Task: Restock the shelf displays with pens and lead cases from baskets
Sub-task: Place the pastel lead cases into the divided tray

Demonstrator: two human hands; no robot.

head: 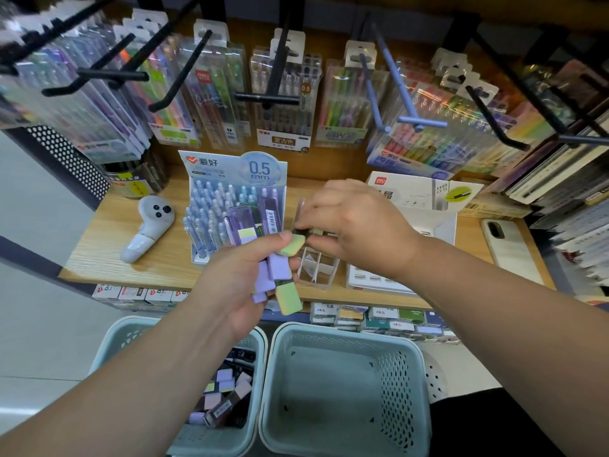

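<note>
Left hand [230,285] gripped a bundle of lead cases [280,268] above the shelf's [131,258] front edge. Right hand [356,225], just beside it, pinched one dark case [316,232] over the divided display box [318,270]. More cases lay in the left basket [260,341].

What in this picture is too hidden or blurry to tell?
Head view:
The lead case in the right hand: fingers cover most of it.
The count of cases in the left hand: they overlap.
The left basket's full contents: the left forearm covers part.
Labels on hanging pen packs, upper left: blurred.
</note>
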